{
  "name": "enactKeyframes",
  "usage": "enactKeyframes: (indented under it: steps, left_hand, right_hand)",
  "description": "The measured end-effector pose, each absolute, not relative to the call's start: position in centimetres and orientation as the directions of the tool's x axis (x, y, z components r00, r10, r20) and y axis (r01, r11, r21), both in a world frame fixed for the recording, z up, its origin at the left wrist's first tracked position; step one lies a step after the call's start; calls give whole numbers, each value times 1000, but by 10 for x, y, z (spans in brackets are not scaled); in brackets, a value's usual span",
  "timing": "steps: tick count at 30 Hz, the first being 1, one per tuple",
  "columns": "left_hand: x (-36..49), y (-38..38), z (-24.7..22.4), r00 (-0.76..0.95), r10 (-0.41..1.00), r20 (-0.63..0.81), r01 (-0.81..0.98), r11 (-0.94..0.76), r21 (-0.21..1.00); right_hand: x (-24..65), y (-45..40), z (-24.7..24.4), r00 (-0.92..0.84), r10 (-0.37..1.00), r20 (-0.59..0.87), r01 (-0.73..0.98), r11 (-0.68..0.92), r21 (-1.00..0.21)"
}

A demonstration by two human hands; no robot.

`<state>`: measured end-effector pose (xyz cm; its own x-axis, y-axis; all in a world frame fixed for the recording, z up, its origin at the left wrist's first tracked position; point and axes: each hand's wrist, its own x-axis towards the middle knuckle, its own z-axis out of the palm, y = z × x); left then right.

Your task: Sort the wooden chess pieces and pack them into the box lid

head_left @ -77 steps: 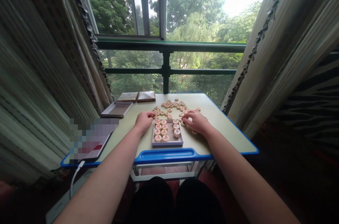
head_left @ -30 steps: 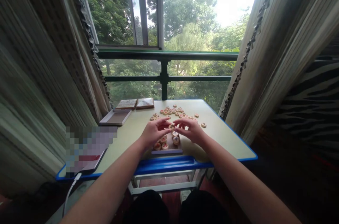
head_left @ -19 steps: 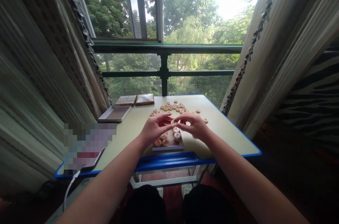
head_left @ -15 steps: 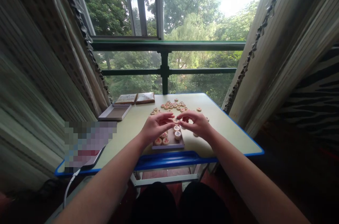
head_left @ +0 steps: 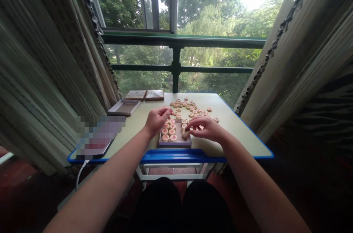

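A shallow box (head_left: 175,144) stands near the table's front edge, with two columns of red-marked round pieces on its left side and several dark-marked pieces along its right side. My right hand (head_left: 205,128) is at the box's right edge, its thumb and fingertips closed on a round piece (head_left: 185,133) low in the right column. Above the box's far left corner is my left hand (head_left: 158,119), its thumb and fingers pinched together; whatever may be between the fingertips is too small to make out. Many loose round pieces (head_left: 191,109) lie beyond the box.
An open box lid (head_left: 124,107) lies at the table's back left, with two flat packages (head_left: 154,95) behind it. A blurred flat device (head_left: 102,137) with a white cable rests at the left edge. A green railing (head_left: 215,42) and curtains surround the table (head_left: 237,139).
My hands were close together over the box; now they are apart, the left pinched at the far left, the right lower on a piece in the right column. The view has shifted slightly.
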<state>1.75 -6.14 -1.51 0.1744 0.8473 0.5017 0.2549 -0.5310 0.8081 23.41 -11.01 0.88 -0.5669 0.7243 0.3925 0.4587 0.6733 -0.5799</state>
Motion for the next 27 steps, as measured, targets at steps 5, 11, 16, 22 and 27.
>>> enactKeyframes:
  steps: [5, 11, 16, 22, 27]
  left_hand:
    - [10, -56, -20, -71, 839, 539, 472, -448, 759]
    - [5, -44, -26, -251, 848, 467, 473, -314, 823]
    - [7, -42, -27, -213, 855, 474, 514, -314, 798]
    - [6, -42, -25, -249, 852, 461, 493, -298, 817]
    - [7, -42, -25, -235, 855, 463, 516, -294, 805]
  right_hand:
    - [228, -122, 10, -617, 708, 344, 507, 692, -514]
    - [229, -127, 3, -610, 709, 355, 523, 696, -492]
    - [232, -126, -1, -633, 704, 322, 504, 690, -519]
    - [232, -130, 4, -611, 712, 345, 538, 693, -479]
    - [230, -132, 5, -641, 697, 323, 579, 715, -393]
